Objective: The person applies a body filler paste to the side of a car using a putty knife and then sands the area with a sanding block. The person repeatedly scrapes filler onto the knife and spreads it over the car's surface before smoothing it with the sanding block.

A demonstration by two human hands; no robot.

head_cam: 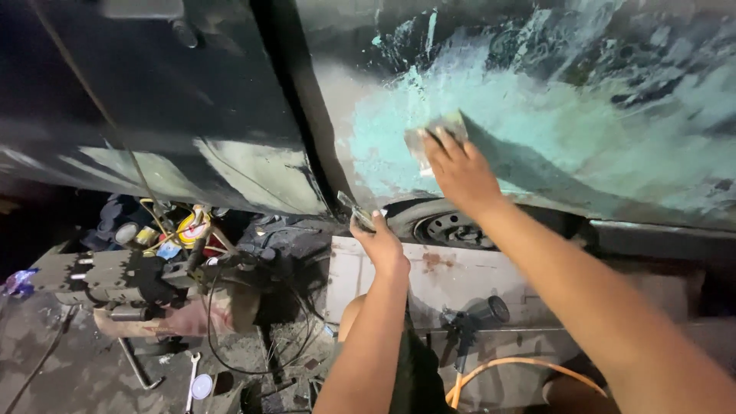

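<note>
The right hand (460,172) presses a flat grey sanding pad (437,136) against the turquoise-smeared dark car panel (583,130); the left hand (379,241) pinches a thin flat scraper (355,209) ready below.

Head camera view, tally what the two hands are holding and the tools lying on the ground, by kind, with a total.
Spreader blades in hand: 2, right hand with spreader, left hand with putty knife
Spray guns: 1
Wrenches: 1
Orange hoses: 1
Total: 5

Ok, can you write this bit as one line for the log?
right hand: presses spreader on car panel | left hand: holds scraper | filler: teal
</note>
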